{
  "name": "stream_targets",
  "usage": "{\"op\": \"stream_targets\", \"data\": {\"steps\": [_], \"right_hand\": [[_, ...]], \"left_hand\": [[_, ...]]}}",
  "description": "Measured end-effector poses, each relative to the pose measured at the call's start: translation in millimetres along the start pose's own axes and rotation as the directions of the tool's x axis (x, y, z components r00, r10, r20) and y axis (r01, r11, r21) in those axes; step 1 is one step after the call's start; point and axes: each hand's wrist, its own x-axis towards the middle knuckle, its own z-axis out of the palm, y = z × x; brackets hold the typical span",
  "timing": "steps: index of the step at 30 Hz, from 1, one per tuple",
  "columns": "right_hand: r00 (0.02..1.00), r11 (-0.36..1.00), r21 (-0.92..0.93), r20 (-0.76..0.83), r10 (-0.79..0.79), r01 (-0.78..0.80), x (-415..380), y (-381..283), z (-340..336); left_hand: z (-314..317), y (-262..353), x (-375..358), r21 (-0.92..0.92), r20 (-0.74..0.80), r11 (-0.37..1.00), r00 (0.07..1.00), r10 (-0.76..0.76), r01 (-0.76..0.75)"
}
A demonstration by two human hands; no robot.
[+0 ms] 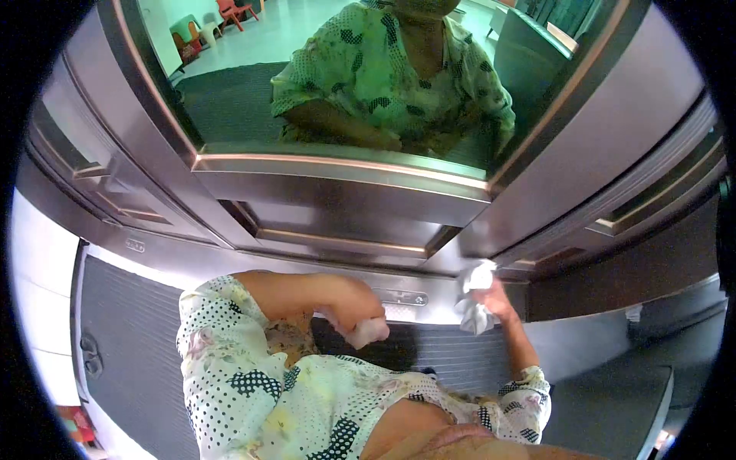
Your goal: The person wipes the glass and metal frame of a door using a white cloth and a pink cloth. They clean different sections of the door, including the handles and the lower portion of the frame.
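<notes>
A crumpled white cloth (477, 308) is bunched in my right hand (497, 297), held near the foot of a dark brown panelled door (345, 218) with a glass pane (383, 100). The cloth is slightly blurred and hangs below the fingers. My left hand (363, 328) is curled into a fist in front of my body, below the door's bottom edge and left of the cloth. What the left fist holds, if anything, I cannot tell.
A dark ribbed mat (138, 337) covers the floor, with dark slippers (91, 356) at its left. A grey box-like piece (613, 414) stands to the right. Through or reflected in the glass appear a person's patterned top and a red chair (236, 14).
</notes>
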Motion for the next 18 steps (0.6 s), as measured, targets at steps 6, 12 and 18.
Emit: {"op": "stream_targets", "data": {"steps": [6, 12, 18], "right_hand": [[0.942, 0.505, -0.803, 0.328, -0.068, 0.316, 8, -165, 182], [0.674, 0.161, -0.788, 0.378, -0.635, 0.594, 16, -246, 228], [0.938, -0.037, -0.969, 0.247, -0.244, 0.246, 16, -203, 213]], "left_hand": [[-22, 4, -9, 0.096, -0.096, 0.995, 0.995, 0.014, -0.005], [-8, -12, -2, 0.047, -0.021, 0.997, 0.998, 0.055, -0.054], [-1, -2, -11, 0.071, -0.075, 0.992, 0.991, 0.107, -0.102]]}}
